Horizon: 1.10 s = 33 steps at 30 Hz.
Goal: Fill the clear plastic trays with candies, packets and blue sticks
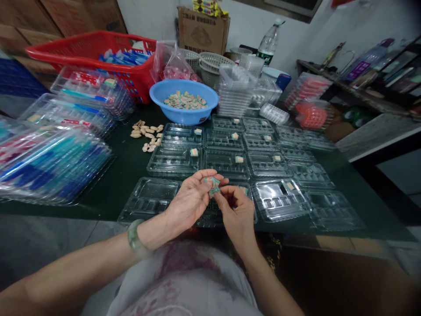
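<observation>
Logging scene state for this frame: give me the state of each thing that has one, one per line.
left hand: palm up, cupping small erasers
right hand: fingers pinching at the erasers
clear trays: open, laid in rows, several with one eraser in a slot
blue bowl: upright, partly filled with erasers
red basket: upright, holding pens
water bottle: upright, capped
peanuts: loose on table

Both forearms reach forward and meet. The left hand [189, 199] lies cupped, palm up. The right hand [235, 210] pinches with its fingertips beside it.
</observation>
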Tool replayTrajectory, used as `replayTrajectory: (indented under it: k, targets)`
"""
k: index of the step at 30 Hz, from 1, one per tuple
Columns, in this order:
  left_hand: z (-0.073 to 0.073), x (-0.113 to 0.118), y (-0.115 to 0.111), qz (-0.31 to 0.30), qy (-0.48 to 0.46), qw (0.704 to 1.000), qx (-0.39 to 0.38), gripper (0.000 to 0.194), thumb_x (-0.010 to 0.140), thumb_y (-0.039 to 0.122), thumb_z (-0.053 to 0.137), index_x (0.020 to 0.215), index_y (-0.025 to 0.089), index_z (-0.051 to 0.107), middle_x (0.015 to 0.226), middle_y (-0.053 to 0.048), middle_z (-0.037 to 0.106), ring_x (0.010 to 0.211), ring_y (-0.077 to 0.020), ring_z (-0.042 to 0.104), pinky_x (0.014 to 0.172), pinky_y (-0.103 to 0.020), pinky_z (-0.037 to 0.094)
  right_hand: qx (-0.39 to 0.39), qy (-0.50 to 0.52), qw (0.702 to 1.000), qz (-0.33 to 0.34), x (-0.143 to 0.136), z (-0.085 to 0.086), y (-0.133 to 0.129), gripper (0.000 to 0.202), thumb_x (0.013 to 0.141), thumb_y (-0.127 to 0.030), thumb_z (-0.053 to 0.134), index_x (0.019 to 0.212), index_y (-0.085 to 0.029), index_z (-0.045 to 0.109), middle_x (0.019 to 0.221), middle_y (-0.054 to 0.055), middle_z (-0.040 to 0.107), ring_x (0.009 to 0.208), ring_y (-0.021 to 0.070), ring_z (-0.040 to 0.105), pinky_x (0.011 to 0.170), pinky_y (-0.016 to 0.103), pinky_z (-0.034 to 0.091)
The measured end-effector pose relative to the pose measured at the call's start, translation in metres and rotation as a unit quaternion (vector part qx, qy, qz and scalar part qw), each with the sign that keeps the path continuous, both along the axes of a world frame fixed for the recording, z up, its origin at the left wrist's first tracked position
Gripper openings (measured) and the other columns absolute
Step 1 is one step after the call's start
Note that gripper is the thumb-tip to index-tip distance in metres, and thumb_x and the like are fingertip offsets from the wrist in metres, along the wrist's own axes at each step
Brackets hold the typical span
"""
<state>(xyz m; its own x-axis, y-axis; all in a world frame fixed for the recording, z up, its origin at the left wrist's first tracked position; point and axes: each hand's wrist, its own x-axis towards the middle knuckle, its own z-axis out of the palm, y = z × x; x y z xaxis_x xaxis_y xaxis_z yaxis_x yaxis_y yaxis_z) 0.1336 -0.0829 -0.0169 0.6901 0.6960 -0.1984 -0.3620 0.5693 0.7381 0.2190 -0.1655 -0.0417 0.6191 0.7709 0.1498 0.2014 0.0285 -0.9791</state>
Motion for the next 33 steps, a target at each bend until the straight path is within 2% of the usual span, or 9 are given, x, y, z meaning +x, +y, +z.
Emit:
replayTrajectory:
  k: [5, 9, 14, 18, 24, 33]
  targets:
    - [-0.004, -0.001, 0.004, -0.003, 0.008, 0.999, 0.034, 0.024, 0.075, 0.015, 0.062, 0.098, 0.013, 0.056, 0.097, -0.010, 0.064, 0.097, -0.0211, 0.058, 0.086, -0.031, 0.044, -0.005, 0.091, 0.996, 0.014, 0.005, 0.009, -0.007, 0.013, 0.076, -0.028, 0.062, 0.079, -0.016, 0.060, 0.071, 0.000, 0.058, 0.062, 0.0110, 0.049, 0.057, 0.022, 0.039]
    - [-0.001, -0.002, 0.002, -0.028, 0.060, 0.996, 0.068, 0.022, 0.075, 0.018, 0.062, 0.096, 0.013, 0.058, 0.103, -0.013, 0.062, 0.092, -0.0218, 0.060, 0.076, -0.029, 0.047, 0.012, 0.137, 0.990, 0.043, 0.000, 0.015, -0.007, 0.012, 0.074, -0.028, 0.064, 0.078, -0.017, 0.062, 0.070, -0.001, 0.058, 0.060, 0.0105, 0.049, 0.054, 0.021, 0.038]
    - [0.005, -0.003, 0.000, -0.053, 0.035, 0.996, 0.058, 0.018, 0.079, 0.020, 0.058, 0.096, 0.012, 0.059, 0.107, -0.013, 0.060, 0.093, -0.0199, 0.058, 0.079, -0.027, 0.045, 0.023, 0.137, 0.990, 0.023, -0.001, 0.012, -0.001, 0.011, 0.074, -0.027, 0.064, 0.078, -0.017, 0.063, 0.071, -0.001, 0.060, 0.064, 0.0118, 0.051, 0.060, 0.024, 0.042]
    - [0.011, -0.004, -0.001, -0.038, 0.034, 0.997, 0.066, 0.017, 0.078, 0.019, 0.058, 0.094, 0.013, 0.061, 0.104, -0.011, 0.062, 0.085, -0.0152, 0.059, 0.073, -0.022, 0.044, 0.020, 0.104, 0.994, 0.004, 0.002, 0.009, 0.000, 0.011, 0.074, -0.027, 0.063, 0.078, -0.016, 0.061, 0.072, 0.000, 0.060, 0.066, 0.0129, 0.052, 0.061, 0.024, 0.042]
    - [0.009, -0.002, -0.004, -0.023, 0.037, 0.994, 0.100, 0.017, 0.078, 0.021, 0.058, 0.092, 0.013, 0.063, 0.098, -0.012, 0.064, 0.089, -0.0195, 0.058, 0.079, -0.028, 0.043, -0.002, 0.052, 0.999, -0.013, 0.004, 0.005, -0.002, 0.011, 0.076, -0.027, 0.061, 0.079, -0.016, 0.060, 0.073, 0.001, 0.059, 0.065, 0.0129, 0.051, 0.061, 0.024, 0.041]
    - [0.003, 0.001, -0.003, -0.032, 0.050, 0.993, 0.103, 0.021, 0.076, 0.024, 0.062, 0.093, 0.013, 0.063, 0.099, -0.013, 0.063, 0.083, -0.0198, 0.060, 0.073, -0.029, 0.046, 0.030, 0.127, 0.991, 0.024, -0.001, 0.020, -0.007, 0.009, 0.075, -0.026, 0.062, 0.078, -0.017, 0.063, 0.072, 0.000, 0.060, 0.067, 0.0127, 0.052, 0.063, 0.024, 0.042]
